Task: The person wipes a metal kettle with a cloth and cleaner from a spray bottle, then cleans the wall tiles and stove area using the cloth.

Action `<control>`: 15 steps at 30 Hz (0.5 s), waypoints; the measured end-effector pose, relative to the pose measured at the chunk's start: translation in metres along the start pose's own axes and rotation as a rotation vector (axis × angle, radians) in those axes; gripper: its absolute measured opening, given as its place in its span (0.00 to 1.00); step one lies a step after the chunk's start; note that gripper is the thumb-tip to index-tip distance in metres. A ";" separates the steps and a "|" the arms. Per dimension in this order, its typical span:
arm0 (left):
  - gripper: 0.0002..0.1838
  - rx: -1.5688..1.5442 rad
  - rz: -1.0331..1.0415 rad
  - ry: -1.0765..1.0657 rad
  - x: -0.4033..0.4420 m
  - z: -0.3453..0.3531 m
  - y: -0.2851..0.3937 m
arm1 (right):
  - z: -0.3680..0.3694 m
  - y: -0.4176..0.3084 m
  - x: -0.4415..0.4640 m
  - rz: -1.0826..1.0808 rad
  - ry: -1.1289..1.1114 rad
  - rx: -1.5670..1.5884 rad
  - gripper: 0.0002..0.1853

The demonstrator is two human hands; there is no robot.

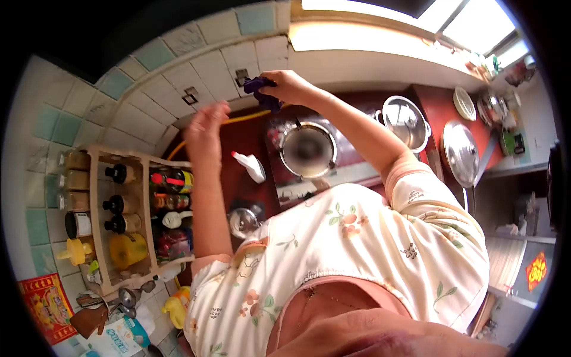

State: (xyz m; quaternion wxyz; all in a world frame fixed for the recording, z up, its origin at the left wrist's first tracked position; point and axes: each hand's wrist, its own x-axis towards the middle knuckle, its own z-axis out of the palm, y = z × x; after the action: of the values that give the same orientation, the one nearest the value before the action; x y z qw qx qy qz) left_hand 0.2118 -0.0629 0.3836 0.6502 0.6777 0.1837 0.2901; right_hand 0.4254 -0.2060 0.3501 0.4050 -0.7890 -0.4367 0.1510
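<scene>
My right hand (288, 87) is closed on a dark purple cloth (262, 95), which hangs bunched in front of the tiled wall behind the stove. My left hand (206, 122) is raised to the left of it, near the wall and apart from the cloth. Motion smears its fingers, so I cannot tell whether they are closed. Below and between my hands, a white bottle with a red tip (250, 167) is on the dark red counter. The gas burner (308, 150) lies below my right forearm.
A spice rack (148, 220) with several bottles and jars stands at left. A two-handled steel pot (404, 124) is right of the burner, with a lidded pan (460, 154) beyond it. A yellow hose (244, 118) runs along the wall. A glass jar (242, 222) sits near my body.
</scene>
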 end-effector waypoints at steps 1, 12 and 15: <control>0.13 -0.024 0.077 0.013 -0.002 -0.003 0.026 | -0.009 0.000 -0.017 0.077 -0.065 0.001 0.19; 0.28 0.612 1.373 -0.466 -0.070 -0.070 0.290 | -0.075 0.064 -0.116 0.311 0.159 0.064 0.17; 0.29 0.643 1.385 -0.353 -0.108 -0.060 0.302 | -0.114 0.094 -0.114 0.252 0.403 -0.010 0.16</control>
State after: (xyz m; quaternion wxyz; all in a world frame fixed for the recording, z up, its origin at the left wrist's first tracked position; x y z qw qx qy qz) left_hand 0.0521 -0.1102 0.6642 0.1126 0.8290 -0.3121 0.4501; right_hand 0.4809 -0.3835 0.3353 0.4582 -0.8534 -0.2458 0.0376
